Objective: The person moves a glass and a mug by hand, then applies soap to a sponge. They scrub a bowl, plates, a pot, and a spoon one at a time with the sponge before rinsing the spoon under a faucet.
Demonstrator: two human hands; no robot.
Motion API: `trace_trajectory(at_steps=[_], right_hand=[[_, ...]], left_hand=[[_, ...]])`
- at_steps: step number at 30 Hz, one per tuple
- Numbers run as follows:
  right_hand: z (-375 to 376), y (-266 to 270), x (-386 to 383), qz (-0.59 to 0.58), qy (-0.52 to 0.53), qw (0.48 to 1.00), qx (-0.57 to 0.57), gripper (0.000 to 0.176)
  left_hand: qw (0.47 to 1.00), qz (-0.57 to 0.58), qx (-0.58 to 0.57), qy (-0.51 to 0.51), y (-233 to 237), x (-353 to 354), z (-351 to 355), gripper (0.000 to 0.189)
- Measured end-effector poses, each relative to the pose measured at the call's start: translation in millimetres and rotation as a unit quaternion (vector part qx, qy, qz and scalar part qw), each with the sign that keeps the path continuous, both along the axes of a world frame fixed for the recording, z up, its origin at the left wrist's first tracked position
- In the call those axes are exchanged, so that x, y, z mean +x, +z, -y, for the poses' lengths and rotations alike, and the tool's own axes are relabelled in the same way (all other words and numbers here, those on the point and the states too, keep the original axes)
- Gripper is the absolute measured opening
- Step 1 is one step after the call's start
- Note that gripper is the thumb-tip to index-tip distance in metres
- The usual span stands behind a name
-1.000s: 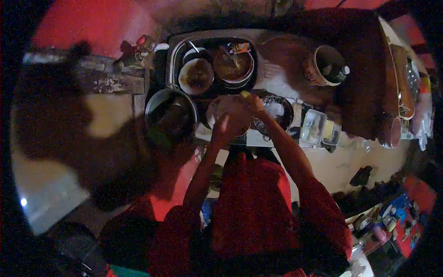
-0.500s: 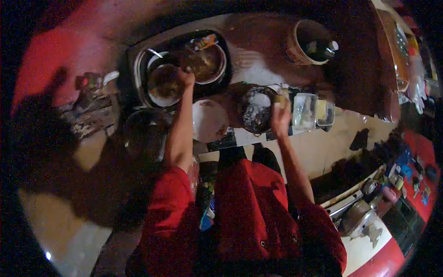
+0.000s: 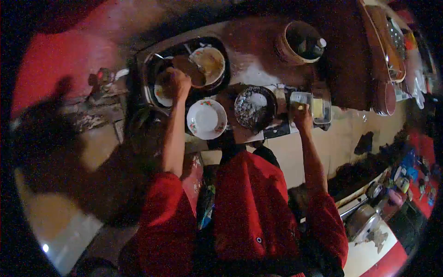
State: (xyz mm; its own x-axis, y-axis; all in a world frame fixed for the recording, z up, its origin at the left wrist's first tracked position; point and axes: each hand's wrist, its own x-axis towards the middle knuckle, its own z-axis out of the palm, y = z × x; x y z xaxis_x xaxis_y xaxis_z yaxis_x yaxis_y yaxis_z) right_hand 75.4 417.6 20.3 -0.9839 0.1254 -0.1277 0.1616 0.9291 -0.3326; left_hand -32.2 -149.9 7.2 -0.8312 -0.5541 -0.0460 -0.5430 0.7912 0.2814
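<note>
My left hand [image 3: 180,84] is closed over a dark basin [image 3: 144,82] of dishes, right at the edge of a brown rounded piece [image 3: 194,74]; I cannot tell what its fingers grip. Beside it in the basin are a bowl with brownish residue [image 3: 210,64] and a second pale bowl [image 3: 161,90], partly hidden by the hand. My right hand [image 3: 302,119] reaches over a clear plastic container [image 3: 299,97], fingers closed on a small yellowish sponge [image 3: 301,107]. Between the hands stand a white flowered bowl [image 3: 206,119] and a dark dish with white suds [image 3: 256,108].
A second clear container holding a yellow block [image 3: 319,108] sits just right of the first. Farther back stands a bucket [image 3: 300,44] with a white-capped bottle in it. Shelving with a tray [image 3: 387,41] rises at the right. Dark clutter [image 3: 104,85] lies left of the basin.
My right hand has moved right with the sponge, from the sudsy dish to the clear container. My left hand has shifted slightly left and down, and the brown rounded piece beside it shows more.
</note>
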Motion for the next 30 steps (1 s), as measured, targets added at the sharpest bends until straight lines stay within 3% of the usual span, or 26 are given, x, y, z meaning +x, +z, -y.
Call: trace_trajectory(at_steps=[1, 2, 3, 5, 7, 9, 11, 13, 14, 15, 16, 18, 19, 21, 22, 23, 24, 25, 26, 27, 28, 29, 30], right_hand=[[17, 26, 1, -0.020, -0.124, 0.991, -0.050, 0.032], [25, 32, 2, -0.061, -0.098, 0.993, -0.006, 0.036], [58, 83, -4, 0.045, -0.177, 0.978, -0.104, 0.043], [78, 44, 11, -0.086, 0.018, 0.955, -0.282, 0.047], [143, 92, 3, -0.019, 0.138, 0.924, -0.356, 0.050], [213, 140, -12, 0.007, 0.212, 0.881, -0.423, 0.047], [268, 145, -30, -0.009, 0.239, 0.923, -0.302, 0.043], [301, 55, -39, 0.057, 0.301, 0.906, -0.290, 0.041], [317, 13, -44, 0.090, 0.331, 0.895, -0.285, 0.040], [313, 19, -29, 0.092, 0.336, 0.893, -0.285, 0.040], [299, 35, -11, 0.028, 0.430, 0.860, -0.274, 0.040], [262, 95, -12, -0.152, 0.552, 0.794, -0.206, 0.040], [250, 141, -15, -0.051, 0.508, 0.830, -0.223, 0.039], [262, 57, -41, -0.117, 0.348, 0.906, -0.211, 0.037], [271, 63, -35, -0.065, 0.293, 0.899, -0.318, 0.034], [278, 71, -27, -0.015, 0.230, 0.878, -0.420, 0.032], [270, 64, -16, -0.101, 0.346, 0.853, -0.378, 0.028], [252, 122, -14, -0.233, 0.504, 0.770, -0.313, 0.032], [233, 142, -12, -0.196, 0.513, 0.781, -0.296, 0.037], [213, 150, -12, -0.157, 0.522, 0.790, -0.280, 0.042], [205, 86, -29, -0.052, 0.525, 0.837, -0.148, 0.048], [210, 89, -30, -0.052, 0.523, 0.838, -0.146, 0.048], [221, 101, -28, 0.035, 0.377, 0.841, -0.388, 0.046]], left_hand=[[0.983, 0.072, 0.165, 0.026, 33, 14, -13, 0.048], [0.949, -0.007, 0.306, 0.074, 78, 36, -34, 0.047], [0.887, -0.086, 0.438, 0.116, 110, 61, -48, 0.047], [0.778, -0.114, 0.607, 0.112, 78, 110, -35, 0.046], [0.638, -0.044, 0.736, 0.219, 60, 141, -38, 0.052], [0.709, -0.139, 0.660, 0.207, 41, 181, -74, 0.052], [0.704, -0.166, 0.665, 0.186, 90, 213, -140, 0.050], [0.758, -0.192, 0.595, 0.185, 146, 215, -191, 0.030], [0.747, -0.208, 0.615, 0.144, 121, 216, -191, 0.028], [0.747, -0.211, 0.613, 0.148, 97, 220, -179, 0.028], [0.633, -0.169, 0.730, 0.194, 74, 222, -163, 0.034], [0.346, -0.073, 0.898, 0.262, 47, 233, -148, 0.054], [0.424, -0.137, 0.866, 0.226, 90, 230, -171, 0.053], [0.581, -0.252, 0.754, 0.174, 189, 219, -221, 0.051], [0.657, -0.281, 0.695, 0.080, 99, 223, -225, 0.050], [0.655, -0.278, 0.698, 0.077, 60, 223, -222, 0.050], [0.623, -0.239, 0.737, 0.108, 34, 225, -215, 0.053], [0.587, -0.202, 0.772, 0.137, 23, 223, -208, 0.057], [0.532, -0.146, 0.815, 0.177, 62, 221, -203, 0.058], [0.507, -0.107, 0.846, 0.124, 70, 222, -199, 0.051], [0.566, -0.138, 0.807, 0.100, 55, 225, -206, 0.049], [0.621, -0.166, 0.762, 0.076, 38, 228, -215, 0.047], [0.620, -0.164, 0.764, 0.074, 66, 225, -224, 0.047]])
